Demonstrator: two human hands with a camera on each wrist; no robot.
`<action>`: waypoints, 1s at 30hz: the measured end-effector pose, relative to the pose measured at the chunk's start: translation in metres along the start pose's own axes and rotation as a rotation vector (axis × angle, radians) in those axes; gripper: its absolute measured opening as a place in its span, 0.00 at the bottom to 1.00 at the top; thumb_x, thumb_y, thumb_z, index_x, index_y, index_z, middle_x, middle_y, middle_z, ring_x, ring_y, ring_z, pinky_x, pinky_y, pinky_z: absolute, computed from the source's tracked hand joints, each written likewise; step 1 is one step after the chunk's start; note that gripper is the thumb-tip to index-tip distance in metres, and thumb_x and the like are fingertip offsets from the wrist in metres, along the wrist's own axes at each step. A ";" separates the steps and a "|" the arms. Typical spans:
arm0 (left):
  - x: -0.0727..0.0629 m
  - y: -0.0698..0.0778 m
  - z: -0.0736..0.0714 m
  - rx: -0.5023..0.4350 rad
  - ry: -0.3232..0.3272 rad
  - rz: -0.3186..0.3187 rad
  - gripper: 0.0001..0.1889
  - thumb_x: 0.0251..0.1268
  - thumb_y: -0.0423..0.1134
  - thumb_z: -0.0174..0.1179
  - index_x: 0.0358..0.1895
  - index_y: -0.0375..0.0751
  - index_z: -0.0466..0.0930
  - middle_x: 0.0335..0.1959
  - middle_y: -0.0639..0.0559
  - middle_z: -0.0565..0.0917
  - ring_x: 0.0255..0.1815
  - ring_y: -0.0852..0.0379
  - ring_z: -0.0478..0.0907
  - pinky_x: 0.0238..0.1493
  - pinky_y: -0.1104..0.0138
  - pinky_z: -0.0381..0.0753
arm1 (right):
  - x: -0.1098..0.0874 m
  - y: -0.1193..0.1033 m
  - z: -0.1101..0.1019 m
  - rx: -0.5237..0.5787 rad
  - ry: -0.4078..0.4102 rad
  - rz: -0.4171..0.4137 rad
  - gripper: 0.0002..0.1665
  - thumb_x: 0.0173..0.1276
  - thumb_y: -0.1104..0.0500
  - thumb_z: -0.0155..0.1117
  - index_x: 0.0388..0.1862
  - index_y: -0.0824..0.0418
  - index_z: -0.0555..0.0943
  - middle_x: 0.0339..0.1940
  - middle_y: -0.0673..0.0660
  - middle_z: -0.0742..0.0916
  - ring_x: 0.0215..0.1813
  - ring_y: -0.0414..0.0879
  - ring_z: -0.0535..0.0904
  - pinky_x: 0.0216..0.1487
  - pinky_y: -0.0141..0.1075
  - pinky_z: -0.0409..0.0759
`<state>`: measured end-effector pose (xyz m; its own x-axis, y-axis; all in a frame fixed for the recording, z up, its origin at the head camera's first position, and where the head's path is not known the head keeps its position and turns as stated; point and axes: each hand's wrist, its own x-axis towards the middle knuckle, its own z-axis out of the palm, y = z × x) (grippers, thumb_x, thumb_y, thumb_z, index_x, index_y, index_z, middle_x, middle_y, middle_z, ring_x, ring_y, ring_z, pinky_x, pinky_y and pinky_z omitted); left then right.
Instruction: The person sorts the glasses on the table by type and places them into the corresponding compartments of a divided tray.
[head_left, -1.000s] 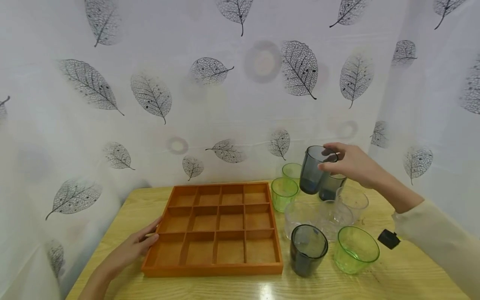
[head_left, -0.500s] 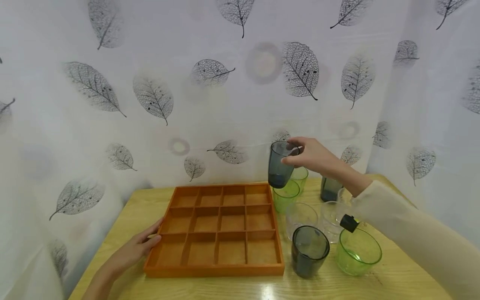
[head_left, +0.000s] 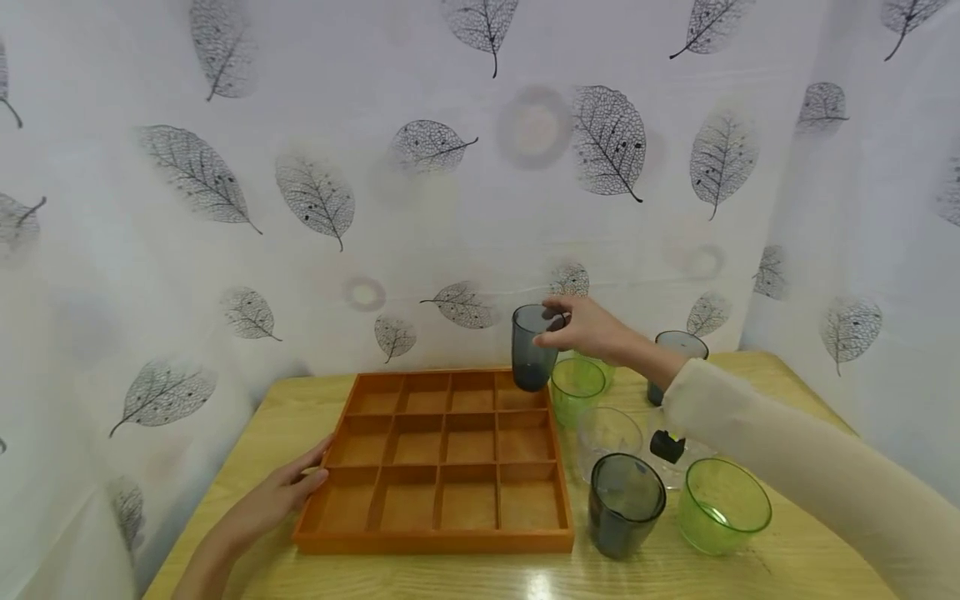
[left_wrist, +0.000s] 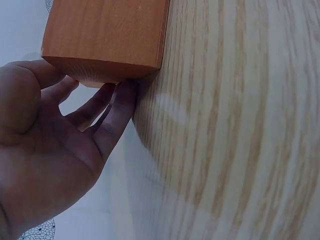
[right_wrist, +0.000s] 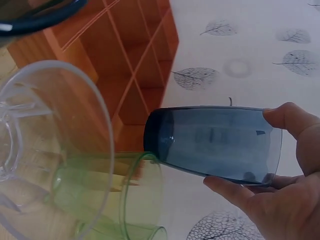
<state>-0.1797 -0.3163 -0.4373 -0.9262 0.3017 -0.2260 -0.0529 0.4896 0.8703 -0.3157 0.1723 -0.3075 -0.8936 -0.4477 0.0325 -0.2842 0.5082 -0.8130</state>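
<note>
My right hand (head_left: 596,329) grips a dark blue-grey drinking glass (head_left: 530,358) near its rim, thumb on one side and fingers on the other. The glass is upright and overlaps the back right compartment of a wooden divided tray (head_left: 435,542). In the right wrist view, its base (right_wrist: 157,132) appears beside a green glass (right_wrist: 142,200). At the tray's left side rests my left hand (head_left: 258,504). The left wrist view shows those fingers (left_wrist: 120,107) fairly straight, their tips against the tray's side wall (left_wrist: 95,72). No glasses stand in the tray's compartments.
Right of the tray stand a dark glass (head_left: 624,508), a wide green glass (head_left: 723,508), a clear glass (head_left: 606,437) and a green glass (head_left: 576,396). Another dark glass (head_left: 678,343) is farther back, partly behind my forearm. A leaf-print curtain (head_left: 450,208) hangs behind the table.
My right hand has carried the dark glass leftward from among the other glasses to the tray's back right corner, lowering it lately. The left hand stays at the tray's side.
</note>
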 end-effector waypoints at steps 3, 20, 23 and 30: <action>0.000 0.000 0.000 -0.007 -0.003 0.005 0.36 0.86 0.48 0.48 0.86 0.42 0.43 0.82 0.26 0.42 0.77 0.25 0.54 0.67 0.38 0.70 | 0.004 0.006 0.005 0.001 -0.006 -0.004 0.49 0.71 0.57 0.71 0.82 0.70 0.58 0.73 0.71 0.72 0.65 0.63 0.75 0.58 0.56 0.80; 0.001 0.002 -0.001 0.015 0.023 0.015 0.36 0.85 0.49 0.49 0.85 0.43 0.45 0.81 0.24 0.46 0.73 0.28 0.65 0.50 0.57 0.77 | 0.007 0.015 0.021 -0.029 -0.052 0.057 0.49 0.68 0.57 0.74 0.81 0.70 0.60 0.75 0.71 0.70 0.69 0.64 0.73 0.64 0.55 0.77; 0.000 0.001 -0.001 0.008 0.023 0.013 0.36 0.85 0.49 0.49 0.85 0.42 0.45 0.81 0.24 0.46 0.75 0.26 0.61 0.54 0.55 0.78 | 0.007 0.016 0.023 -0.065 -0.072 0.062 0.50 0.66 0.57 0.76 0.80 0.71 0.62 0.74 0.70 0.71 0.66 0.62 0.76 0.63 0.54 0.78; 0.001 0.001 0.000 -0.002 0.022 0.007 0.36 0.85 0.48 0.49 0.85 0.43 0.45 0.81 0.24 0.46 0.69 0.32 0.69 0.47 0.58 0.77 | 0.008 0.016 0.021 -0.113 -0.104 0.004 0.47 0.69 0.54 0.75 0.77 0.73 0.64 0.71 0.71 0.75 0.68 0.64 0.75 0.64 0.54 0.77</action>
<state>-0.1806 -0.3158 -0.4360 -0.9345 0.2869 -0.2105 -0.0473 0.4862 0.8726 -0.3197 0.1613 -0.3325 -0.8557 -0.5162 -0.0362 -0.3228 0.5871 -0.7424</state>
